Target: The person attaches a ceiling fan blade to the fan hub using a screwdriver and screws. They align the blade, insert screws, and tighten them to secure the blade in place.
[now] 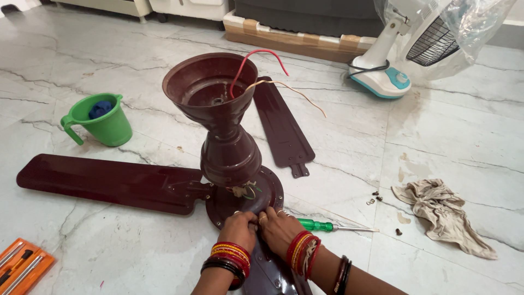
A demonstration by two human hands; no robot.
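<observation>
Marble floor [447, 125], white w/ grey veins; both hands [261, 228] pressed together, pinching at maroon fan motor [243, 191] rim

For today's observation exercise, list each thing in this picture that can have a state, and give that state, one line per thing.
Ceiling fan motor: upright on floor, wires exposed.
Left blade: attached to motor.
Loose blade: detached, flat on floor.
Near blade: at motor's rim, under both hands.
Left hand: fingers pressed at motor's rim.
Right hand: fingers pressed at motor's rim.
Screwdriver: lying unused.
Green jug: upright, blue item inside.
Rag: crumpled.
Table fan: plastic-wrapped.
</observation>
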